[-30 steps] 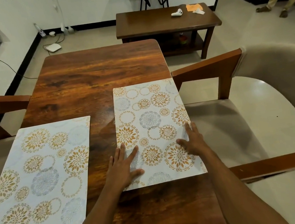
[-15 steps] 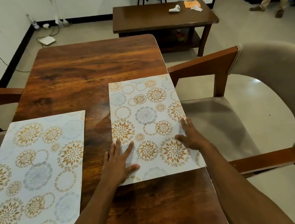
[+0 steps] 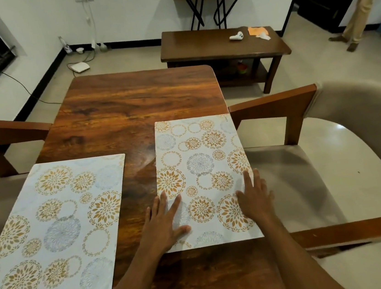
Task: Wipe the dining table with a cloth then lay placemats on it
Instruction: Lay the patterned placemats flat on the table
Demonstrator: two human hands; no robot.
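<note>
Head view: left hand [image 3: 163, 222], right hand [image 3: 255, 200] flat, straight-fingered on right placemat [image 3: 201, 162]; left placemat [image 3: 57, 220] apart, armchair [image 3: 307, 166] rightward, coffee table [image 3: 208, 43] beyond.

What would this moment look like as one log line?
step: laying placemats | left hand: flat on right placemat | right hand: flat on it | left placemat: laid

My desk [image 3: 132, 108] is glossy dark-grained wood; the placemats [image 3: 201, 162] under my hands look matt, smooth and printed.
</note>
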